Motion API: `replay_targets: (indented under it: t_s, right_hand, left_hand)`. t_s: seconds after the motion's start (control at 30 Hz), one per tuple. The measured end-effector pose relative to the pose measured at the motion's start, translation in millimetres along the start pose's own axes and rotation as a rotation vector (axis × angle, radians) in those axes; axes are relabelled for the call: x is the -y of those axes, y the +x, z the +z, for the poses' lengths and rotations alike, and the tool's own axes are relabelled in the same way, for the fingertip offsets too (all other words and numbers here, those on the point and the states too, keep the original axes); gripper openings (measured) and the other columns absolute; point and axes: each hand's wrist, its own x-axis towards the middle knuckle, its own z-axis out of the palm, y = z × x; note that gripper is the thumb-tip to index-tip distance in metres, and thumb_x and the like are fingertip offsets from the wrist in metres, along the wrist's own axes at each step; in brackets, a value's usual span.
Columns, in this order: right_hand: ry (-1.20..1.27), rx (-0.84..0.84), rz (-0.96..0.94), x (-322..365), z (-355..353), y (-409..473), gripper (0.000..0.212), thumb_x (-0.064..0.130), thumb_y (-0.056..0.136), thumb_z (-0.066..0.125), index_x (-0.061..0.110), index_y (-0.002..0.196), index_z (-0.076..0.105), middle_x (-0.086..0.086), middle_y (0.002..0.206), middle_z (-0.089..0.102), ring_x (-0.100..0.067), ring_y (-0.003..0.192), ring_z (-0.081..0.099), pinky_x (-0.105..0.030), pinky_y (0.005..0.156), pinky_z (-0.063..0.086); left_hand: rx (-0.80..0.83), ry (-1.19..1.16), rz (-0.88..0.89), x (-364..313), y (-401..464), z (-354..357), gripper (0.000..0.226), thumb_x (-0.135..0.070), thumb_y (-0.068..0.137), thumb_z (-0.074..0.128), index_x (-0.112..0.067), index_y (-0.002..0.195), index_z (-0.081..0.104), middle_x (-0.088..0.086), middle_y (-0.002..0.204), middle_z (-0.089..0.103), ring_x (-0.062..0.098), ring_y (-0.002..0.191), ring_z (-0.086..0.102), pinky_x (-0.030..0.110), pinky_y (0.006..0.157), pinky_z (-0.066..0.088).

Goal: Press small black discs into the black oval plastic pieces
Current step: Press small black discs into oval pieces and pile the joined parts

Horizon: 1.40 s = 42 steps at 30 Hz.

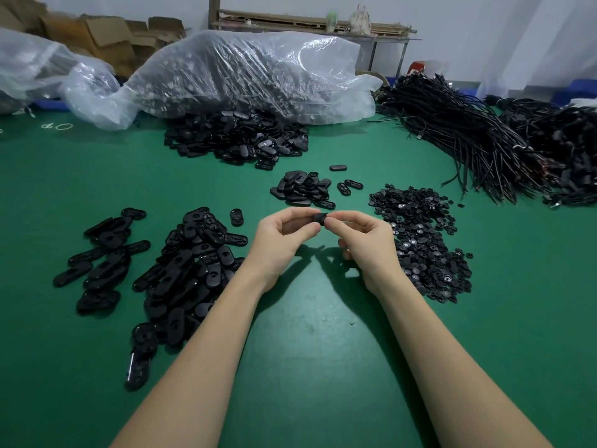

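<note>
Both my hands raised above worktop (307, 350), meeting at centre. Black oval piece (319, 218) pinched between them: left hand (279, 242) grip curled on its left end, right hand (366, 242) thumb and forefinger closed on its right end. Piece mostly hidden by fingertips; disc seating: cannot tell. Disc heap (420, 240) just right of right hand. Oval-piece pile (190, 263) just left of left hand; smaller oval pile (302, 188) beyond grip. Farther back: clear bag of parts (252, 72), cable bundle (458, 137) at right.
</note>
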Motion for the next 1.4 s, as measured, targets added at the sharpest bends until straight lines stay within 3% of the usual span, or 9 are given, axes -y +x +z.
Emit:
replay_targets:
  t_s: [0.13,0.23,0.33,0.43,0.6,1.0,1.27,1.4]
  right_hand:
    - [-0.004,-0.001,0.01,-0.2,-0.3,1.4,0.005,0.02,0.082,0.084,0.023,0.079,0.082,0.001,0.071,0.072,-0.007,0.05,0.048,-0.021,0.046,0.04]
    - [-0.019,0.001,0.023,0.7,-1.1,1.3,0.012,0.021,0.081,0.086,0.021,0.09,0.078,0.002,0.073,0.074,-0.011,0.051,0.05,-0.023,0.048,0.043]
    - [-0.003,0.034,0.057,3.5,-5.3,2.3,0.024,0.023,0.079,0.088,0.024,0.1,0.076,0.0,0.087,0.077,-0.009,0.06,0.06,-0.02,0.051,0.048]
    - [-0.022,0.108,0.05,3.3,-5.0,1.1,0.016,0.022,0.079,0.088,0.019,0.091,0.077,0.004,0.078,0.075,-0.005,0.057,0.059,-0.018,0.05,0.047]
    - [-0.052,0.121,-0.016,0.0,-3.9,-0.6,0.008,0.018,0.085,0.083,0.016,0.09,0.078,0.007,0.068,0.071,-0.006,0.054,0.059,-0.02,0.049,0.049]
    - [-0.288,0.017,-0.087,-3.3,0.0,-3.0,0.006,0.025,0.085,0.081,0.024,0.086,0.075,0.016,0.08,0.075,-0.008,0.045,0.061,-0.023,0.045,0.05]
    - [-0.426,0.0,-0.142,-2.1,0.9,-6.3,0.013,0.023,0.086,0.078,0.02,0.082,0.066,0.009,0.082,0.071,-0.009,0.04,0.06,-0.019,0.039,0.041]
    - [-0.4,-0.008,-0.148,-1.1,2.3,-8.7,0.012,0.021,0.087,0.077,0.018,0.086,0.065,0.006,0.084,0.072,-0.016,0.047,0.068,-0.026,0.045,0.052]
  left_hand:
    - [0.002,0.023,-0.005,0.1,-0.4,0.6,0.022,0.0,0.089,0.072,-0.016,0.105,0.074,-0.003,0.102,0.079,0.006,0.1,0.072,0.012,0.079,0.051]
    - [-0.001,0.041,-0.012,0.0,-0.5,-0.1,0.022,0.0,0.09,0.071,-0.014,0.106,0.074,-0.003,0.103,0.079,0.007,0.1,0.072,0.012,0.08,0.051]
    - [-0.005,0.002,-0.024,0.0,-0.1,-1.7,0.02,0.001,0.094,0.066,-0.012,0.107,0.073,0.001,0.097,0.078,0.01,0.09,0.072,0.017,0.082,0.053]
    - [-0.003,0.044,-0.018,1.7,-0.3,-1.6,0.019,0.001,0.097,0.061,-0.009,0.109,0.071,0.004,0.085,0.073,0.011,0.078,0.066,0.021,0.08,0.055]
    - [-0.043,0.115,0.008,3.8,0.1,0.4,0.016,-0.001,0.093,0.067,-0.011,0.103,0.074,0.005,0.086,0.076,0.01,0.078,0.069,0.017,0.077,0.053]
    - [-0.049,0.219,-0.006,4.7,0.0,1.8,0.014,-0.001,0.092,0.069,-0.012,0.1,0.075,0.009,0.09,0.078,0.015,0.082,0.074,0.024,0.083,0.058]
    - [-0.091,0.362,0.034,4.6,-1.7,9.1,0.016,-0.005,0.091,0.07,-0.019,0.093,0.076,0.002,0.088,0.077,0.014,0.083,0.074,0.034,0.088,0.06]
    - [-0.101,0.367,0.075,4.8,-3.4,10.8,0.015,-0.006,0.092,0.069,-0.019,0.096,0.074,-0.001,0.088,0.076,0.012,0.082,0.073,0.032,0.086,0.06]
